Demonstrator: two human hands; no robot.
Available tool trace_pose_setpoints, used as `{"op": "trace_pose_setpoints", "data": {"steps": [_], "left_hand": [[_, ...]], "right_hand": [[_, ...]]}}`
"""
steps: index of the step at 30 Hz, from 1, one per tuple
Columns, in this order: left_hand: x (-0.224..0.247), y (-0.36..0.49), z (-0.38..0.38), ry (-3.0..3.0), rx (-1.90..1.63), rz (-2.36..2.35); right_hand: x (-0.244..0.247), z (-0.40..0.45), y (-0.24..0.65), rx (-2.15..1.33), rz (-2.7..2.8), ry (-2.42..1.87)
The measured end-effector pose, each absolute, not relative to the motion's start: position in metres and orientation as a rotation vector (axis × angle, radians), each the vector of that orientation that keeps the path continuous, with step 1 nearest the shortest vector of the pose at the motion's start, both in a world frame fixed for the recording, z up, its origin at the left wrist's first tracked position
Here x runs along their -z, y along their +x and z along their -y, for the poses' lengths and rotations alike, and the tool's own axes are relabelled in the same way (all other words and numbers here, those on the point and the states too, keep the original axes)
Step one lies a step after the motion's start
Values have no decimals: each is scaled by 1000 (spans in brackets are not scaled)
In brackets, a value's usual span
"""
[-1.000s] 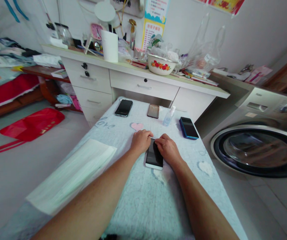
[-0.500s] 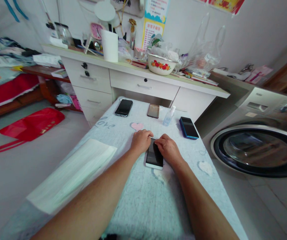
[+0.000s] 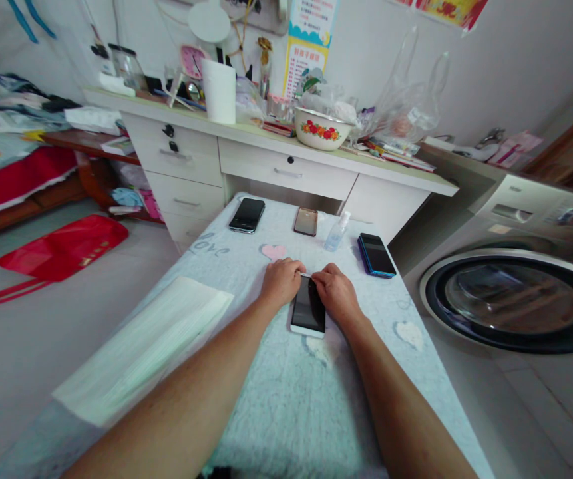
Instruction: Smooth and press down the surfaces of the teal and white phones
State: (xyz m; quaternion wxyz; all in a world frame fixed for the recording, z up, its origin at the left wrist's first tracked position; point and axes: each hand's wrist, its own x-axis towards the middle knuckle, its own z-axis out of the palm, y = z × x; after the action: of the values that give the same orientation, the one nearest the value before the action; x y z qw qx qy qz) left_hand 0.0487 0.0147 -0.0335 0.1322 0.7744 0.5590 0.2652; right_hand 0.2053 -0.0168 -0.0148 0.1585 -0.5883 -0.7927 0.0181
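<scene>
A smartphone (image 3: 309, 313) with a dark screen and a white lower edge lies face up on the cloth-covered table. My left hand (image 3: 282, 281) is closed on its top left corner, thumb at the top edge. At the top right corner, the bent fingers of my right hand (image 3: 337, 291) pinch the phone's edge. Whether anything thin is between those fingertips is too small to tell. Beyond the hands lie a phone case (image 3: 306, 221) and a small clear spray bottle (image 3: 337, 231), which stands upright.
A black phone (image 3: 247, 215) lies at the table's far left, and a blue-edged phone (image 3: 377, 255) at the right. White paper towels (image 3: 146, 349) are spread along the left side. Behind stands a white desk (image 3: 286, 156) with a flowered bowl (image 3: 322, 128); a washing machine (image 3: 510, 293) is at the right.
My right hand has shifted slightly up, from the phone's upper screen toward its top right corner. The left hand and the phone stay in place.
</scene>
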Motion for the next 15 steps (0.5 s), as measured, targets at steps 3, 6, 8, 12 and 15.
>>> {"op": "trace_pose_setpoints", "data": {"steps": [3,6,8,12,15], "left_hand": [[34,49,-15,2253,-775,-1624],[36,48,-16,2260,-795,-1622],[37,48,-16,2267,-806,-1614],[38,48,-17,2260,-789,-1613],[37,49,-17,2244,-774,-1619]], "right_hand": [[13,18,203,-74,2302,-1653],[10,21,201,-105,2339,-1598],[9,23,201,-137,2356,-1551],[7,27,204,-215,2390,-1461],[4,31,206,-263,2419,-1409]]}}
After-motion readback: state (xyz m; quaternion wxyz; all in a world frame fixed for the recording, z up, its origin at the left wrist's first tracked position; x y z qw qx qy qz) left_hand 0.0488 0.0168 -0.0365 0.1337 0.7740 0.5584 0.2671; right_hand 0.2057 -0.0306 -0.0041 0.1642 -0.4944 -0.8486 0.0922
